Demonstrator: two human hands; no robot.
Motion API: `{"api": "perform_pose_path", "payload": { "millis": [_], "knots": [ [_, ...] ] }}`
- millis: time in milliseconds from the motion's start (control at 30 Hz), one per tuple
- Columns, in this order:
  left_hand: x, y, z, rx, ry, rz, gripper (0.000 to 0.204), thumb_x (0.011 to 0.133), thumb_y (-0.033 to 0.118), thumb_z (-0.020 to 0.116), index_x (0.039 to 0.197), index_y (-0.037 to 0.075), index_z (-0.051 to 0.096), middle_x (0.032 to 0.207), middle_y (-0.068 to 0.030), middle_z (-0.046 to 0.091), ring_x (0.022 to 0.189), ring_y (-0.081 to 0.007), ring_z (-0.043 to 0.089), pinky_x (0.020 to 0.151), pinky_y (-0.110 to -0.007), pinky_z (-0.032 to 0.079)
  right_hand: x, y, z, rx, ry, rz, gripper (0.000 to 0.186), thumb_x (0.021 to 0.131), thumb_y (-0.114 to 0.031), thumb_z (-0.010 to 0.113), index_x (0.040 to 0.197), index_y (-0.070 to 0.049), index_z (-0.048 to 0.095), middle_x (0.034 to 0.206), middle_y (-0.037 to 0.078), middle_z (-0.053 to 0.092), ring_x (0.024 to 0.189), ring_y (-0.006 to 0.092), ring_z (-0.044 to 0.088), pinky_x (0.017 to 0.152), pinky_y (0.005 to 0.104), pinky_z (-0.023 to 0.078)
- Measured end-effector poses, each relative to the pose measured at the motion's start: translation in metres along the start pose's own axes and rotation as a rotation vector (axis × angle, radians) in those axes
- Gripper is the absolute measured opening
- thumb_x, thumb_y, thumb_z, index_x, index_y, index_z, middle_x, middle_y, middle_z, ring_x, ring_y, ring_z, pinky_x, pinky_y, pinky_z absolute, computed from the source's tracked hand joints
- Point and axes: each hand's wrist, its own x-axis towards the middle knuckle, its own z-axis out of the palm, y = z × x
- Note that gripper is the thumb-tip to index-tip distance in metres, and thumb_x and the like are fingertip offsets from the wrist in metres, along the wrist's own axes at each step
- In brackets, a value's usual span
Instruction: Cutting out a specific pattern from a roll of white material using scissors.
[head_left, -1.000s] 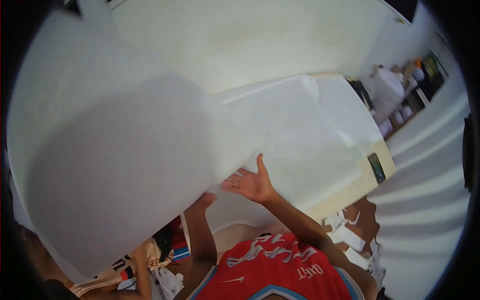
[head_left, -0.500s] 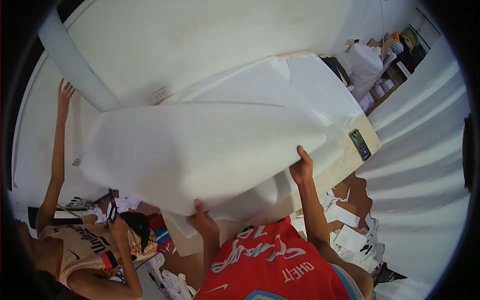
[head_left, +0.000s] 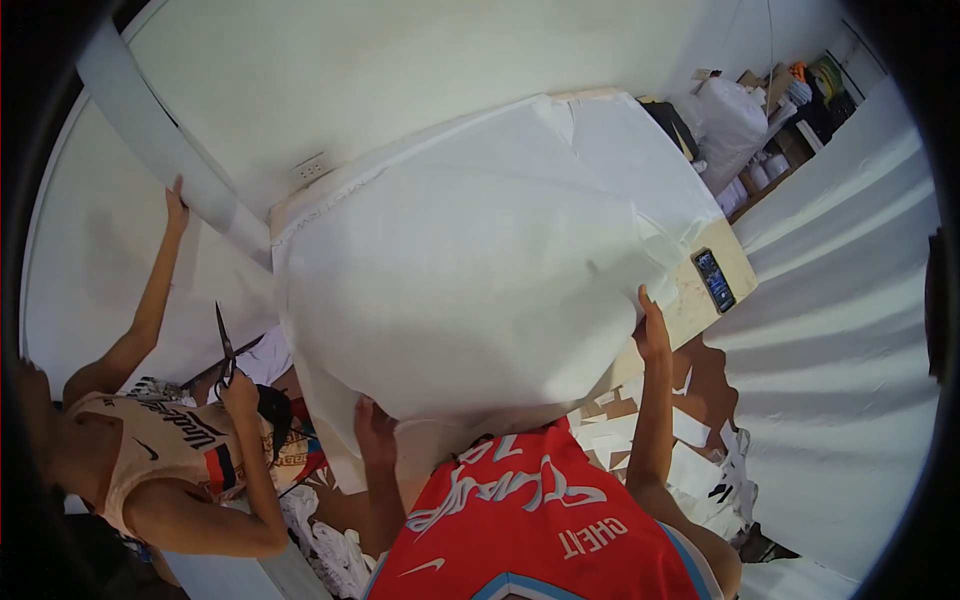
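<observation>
1. White sheet: spread over the table, ahead of and between the two hands; its near edge bulges toward the red shirt.
2. Right hand: closed at the sheet's near right edge, thumb uppermost; fingers mostly hidden.
3. Left hand: at the near left edge, fingers partly curled; whether it grips, I cannot tell.
4. Phone: on the table, beyond the right hand.

"How is the broad white sheet at the centre looking?"
"It's appearing matt and smooth, like cloth."
"And the black rectangular phone at right?"
"Its face is looking glossy; the white cloth curtain, far right, is rippling softly."
</observation>
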Motion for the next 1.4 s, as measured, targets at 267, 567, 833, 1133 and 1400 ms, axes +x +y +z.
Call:
{"api": "perform_pose_path", "payload": {
  "millis": [267, 567, 833, 1133, 1400],
  "knots": [
    [-0.027, -0.035, -0.018, 0.365, 0.146, -0.056, 0.029, 0.09, 0.028, 0.06, 0.109, 0.009, 0.048, 0.081, -0.0018, 0.055, 0.067, -0.0142, 0.056, 0.055, -0.027, 0.047, 0.003, 0.009, -0.003, 0.205, -0.276, -0.201, 0.05, 0.086, -0.017, 0.057, 0.131, -0.002, 0.042, 0.124, 0.01, 0.053, 0.118, 0.024, 0.048, 0.103, 0.0381, 0.037],
    [0.029, -0.036, 0.018, 0.435, 0.069, -0.138, 0.05, 0.084, 0.048, 0.065, 0.114, 0.011, 0.049, 0.096, -0.0071, 0.057, 0.069, -0.0134, 0.054, 0.053, -0.025, 0.042, 0.04, -0.034, 0.017, 0.299, -0.321, 0.023, 0.042, 0.09, -0.017, 0.056, 0.128, -0.001, 0.046, 0.118, 0.012, 0.058, 0.112, 0.0259, 0.055, 0.098, 0.0379, 0.045],
    [0.045, -0.11, 0.012, 0.502, -0.155, 0.241, 0.061, 0.078, 0.042, 0.073, 0.123, 0.007, 0.049, 0.107, -0.0066, 0.055, 0.092, -0.0226, 0.053, 0.082, -0.036, 0.047, 0.06, -0.14, 0.187, 0.259, -0.64, -0.131, 0.035, 0.092, -0.025, 0.056, 0.119, -0.003, 0.054, 0.109, 0.01, 0.063, 0.098, 0.0218, 0.061, 0.088, 0.0349, 0.05],
    [0.027, -0.081, 0.072, -0.447, -0.057, 0.121, 0.03, 0.09, 0.037, 0.057, 0.112, 0.016, 0.055, 0.113, -0.0012, 0.057, 0.109, -0.0223, 0.05, 0.097, -0.046, 0.036, 0.013, -0.189, 0.092, 0.245, -0.443, -0.256, 0.056, 0.084, -0.023, 0.061, 0.133, -0.002, 0.044, 0.119, 0.012, 0.058, 0.105, 0.0253, 0.058, 0.094, 0.0355, 0.046],
    [-0.049, -0.136, -0.002, 0.151, 0.219, -0.042, 0.057, 0.082, 0.033, 0.063, 0.134, 0.024, 0.043, 0.132, -0.0063, 0.038, 0.115, -0.0367, 0.039, 0.076, -0.073, 0.037, 0.113, -0.072, -0.05, -0.727, 0.078, -0.325, 0.041, 0.079, -0.026, 0.068, 0.103, 0.006, 0.06, 0.086, 0.011, 0.064, 0.078, 0.0212, 0.059, 0.072, 0.0344, 0.047]
  ]
}}
